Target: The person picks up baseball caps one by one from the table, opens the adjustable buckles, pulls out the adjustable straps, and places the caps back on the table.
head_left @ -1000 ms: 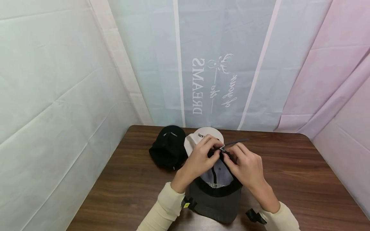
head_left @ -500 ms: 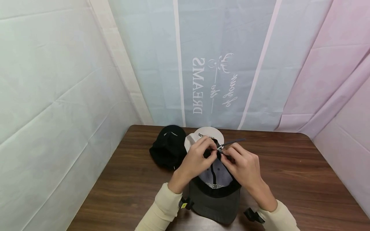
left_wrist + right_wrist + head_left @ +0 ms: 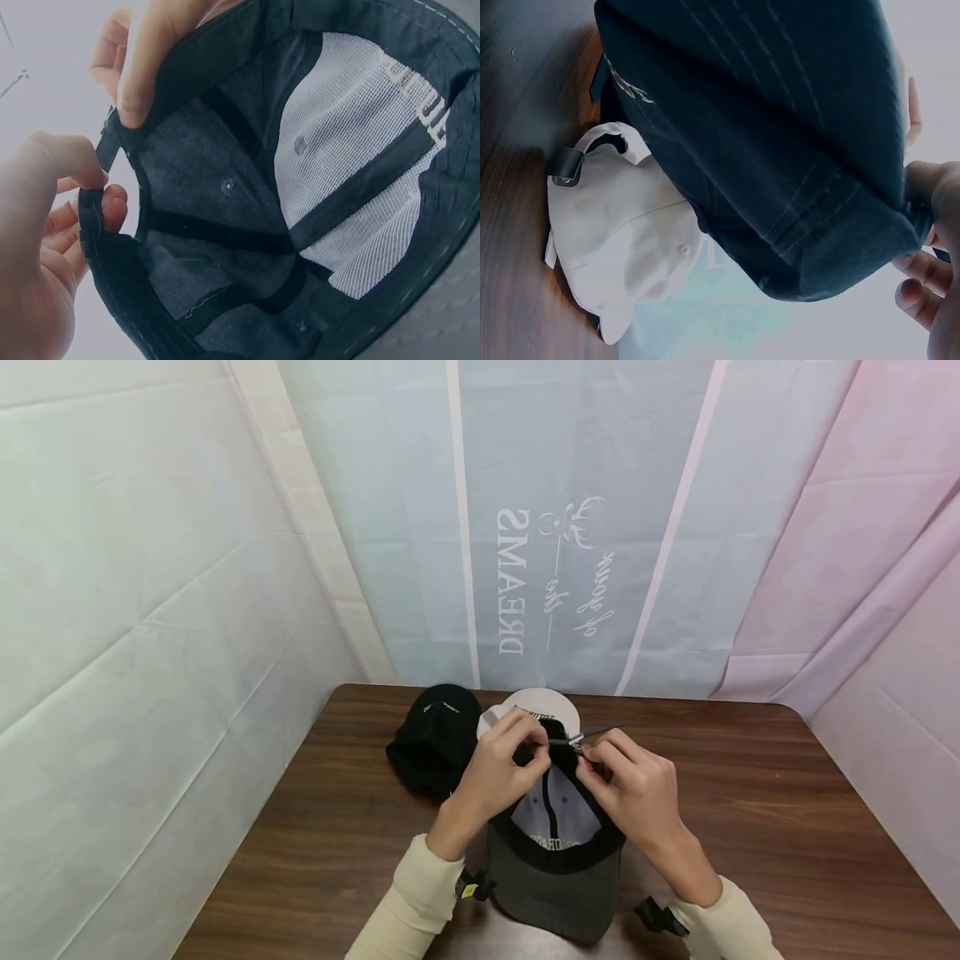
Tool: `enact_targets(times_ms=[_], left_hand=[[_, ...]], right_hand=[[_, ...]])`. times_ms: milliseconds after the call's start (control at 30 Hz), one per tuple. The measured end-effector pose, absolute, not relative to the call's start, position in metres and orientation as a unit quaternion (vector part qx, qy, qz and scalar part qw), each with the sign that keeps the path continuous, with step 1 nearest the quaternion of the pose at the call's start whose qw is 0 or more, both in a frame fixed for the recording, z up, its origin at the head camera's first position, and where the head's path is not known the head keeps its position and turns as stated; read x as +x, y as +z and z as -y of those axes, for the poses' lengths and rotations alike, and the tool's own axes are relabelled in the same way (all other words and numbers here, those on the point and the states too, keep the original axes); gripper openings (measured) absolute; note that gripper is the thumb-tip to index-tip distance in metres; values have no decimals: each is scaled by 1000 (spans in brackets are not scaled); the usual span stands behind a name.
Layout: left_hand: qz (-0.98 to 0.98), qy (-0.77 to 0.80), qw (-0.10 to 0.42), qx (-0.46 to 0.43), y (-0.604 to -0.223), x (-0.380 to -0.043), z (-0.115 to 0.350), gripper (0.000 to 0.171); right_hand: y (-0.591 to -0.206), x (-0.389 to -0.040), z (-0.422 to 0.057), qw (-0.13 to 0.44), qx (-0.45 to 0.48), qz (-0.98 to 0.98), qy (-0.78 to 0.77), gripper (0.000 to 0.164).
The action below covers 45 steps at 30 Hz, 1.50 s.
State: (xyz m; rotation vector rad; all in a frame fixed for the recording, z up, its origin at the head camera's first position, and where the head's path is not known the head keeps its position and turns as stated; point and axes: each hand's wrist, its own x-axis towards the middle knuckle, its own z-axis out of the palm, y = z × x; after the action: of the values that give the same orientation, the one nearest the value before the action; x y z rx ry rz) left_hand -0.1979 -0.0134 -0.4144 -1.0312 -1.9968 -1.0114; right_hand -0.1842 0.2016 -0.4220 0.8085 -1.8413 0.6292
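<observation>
A dark grey baseball cap (image 3: 555,893) stands on its front, its hollow facing me and its brim towards me. Along its back opening runs a thin strap (image 3: 558,742) with a small metal buckle (image 3: 576,743). My left hand (image 3: 506,760) pinches the strap left of the buckle. With thumb and fingers, my right hand (image 3: 637,781) holds the cap's edge beside the buckle. A loose strap end (image 3: 603,727) sticks out to the upper right. The left wrist view shows the cap's dark sweatband (image 3: 225,45) and pale mesh-like lining (image 3: 352,127) between both hands.
A black cap (image 3: 435,739) sits at the back left of the brown wooden table (image 3: 787,810). Beside it, a white cap (image 3: 551,702) is partly covered by my left hand and the grey cap. Fabric curtains (image 3: 390,527) hang behind and at both sides.
My left hand has drawn left, away from the right hand, so a stretch of strap shows between them. The loose end beyond the buckle looks shorter. The right hand has stayed nearly in place.
</observation>
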Motion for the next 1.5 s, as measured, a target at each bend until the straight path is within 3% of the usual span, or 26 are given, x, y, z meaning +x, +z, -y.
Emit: enact_targets(times_ms=[367,733,900,1000,1300,1500], left_hand=[[759,-404,336,-384,-417,-201,22,20],[778,-416,275,-382,-418,-197,18,20],[776,-422,259,-390,-417,-194,12,19],[771,-420,266,-397,-417,-193,9,16],[762,-414,295,-401,-416,-190,6,2],[758,-401,316,-405,-411,-186,5,14]], right_hand=[[-421,-184,-202,487,332,763,266,13],[-422,-186,-201,486,335,761,270,18],[-423,-187,-200,492,339,755,269,28],[-423,-187,-199,493,345,751,272,34],[-423,-185,-197,485,337,758,277,28],[-422,-184,-195,491,356,746,276,28]])
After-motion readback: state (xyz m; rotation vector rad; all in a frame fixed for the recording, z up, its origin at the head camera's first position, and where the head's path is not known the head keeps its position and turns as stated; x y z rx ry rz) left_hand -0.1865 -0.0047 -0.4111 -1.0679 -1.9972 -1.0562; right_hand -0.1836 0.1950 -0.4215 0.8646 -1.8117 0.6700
